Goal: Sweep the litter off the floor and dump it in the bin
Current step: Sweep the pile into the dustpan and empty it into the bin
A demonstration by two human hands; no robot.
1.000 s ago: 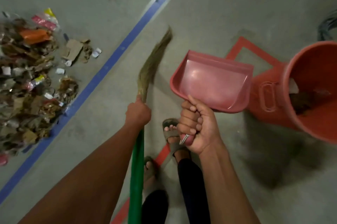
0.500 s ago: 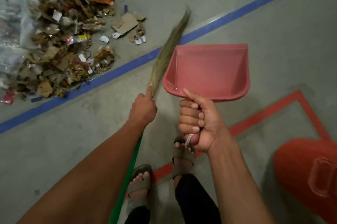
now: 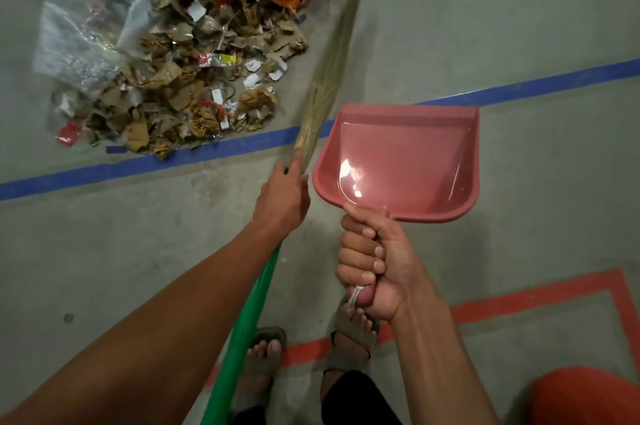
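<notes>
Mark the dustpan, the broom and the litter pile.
dustpan (image 3: 398, 161), head view, middle of the pan floor.
broom (image 3: 329, 78), head view, on the straw bristles.
litter pile (image 3: 187, 78), head view, cardboard scraps at its centre.

Pink dustpan (image 3: 401, 161), green broom (image 3: 242, 331), blue line (image 3: 104, 170).

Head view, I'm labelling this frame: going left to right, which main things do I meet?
Clear plastic bag → heap of torn cardboard and wrapper litter → straw broom with green handle → pink plastic dustpan → orange bin at bottom right.
</notes>
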